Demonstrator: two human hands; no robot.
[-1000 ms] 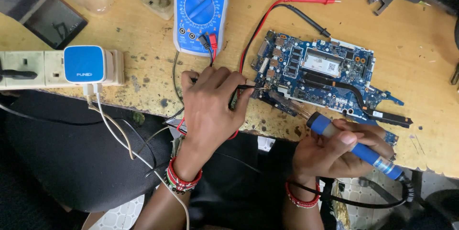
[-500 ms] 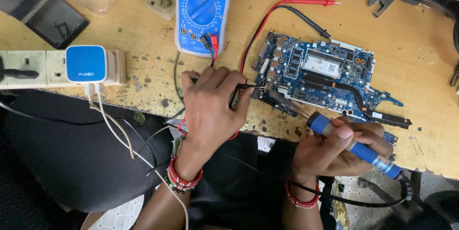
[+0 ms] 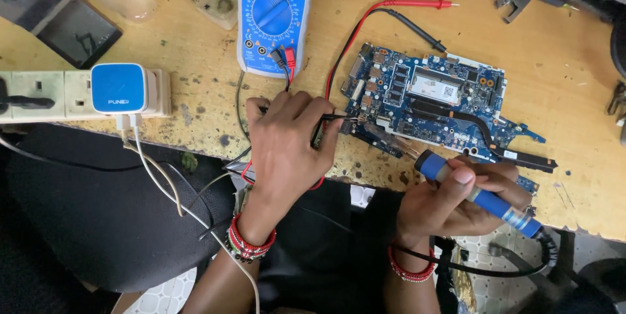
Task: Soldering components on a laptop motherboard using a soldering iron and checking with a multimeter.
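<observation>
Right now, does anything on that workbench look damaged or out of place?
The wooden bench top is stained and chipped along its front edge. The blue circuit board lies bare and askew, its lower corner at the edge. The left hand holds a thin tool to it; the right hand grips a blue soldering iron. Nothing spilled.

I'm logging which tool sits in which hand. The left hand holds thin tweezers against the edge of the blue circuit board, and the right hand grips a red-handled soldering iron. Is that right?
Not quite: the soldering iron in the right hand has a blue handle, not red, as the head view shows. The rest stands: the left hand holds thin tweezers against the edge of the blue circuit board.
</observation>
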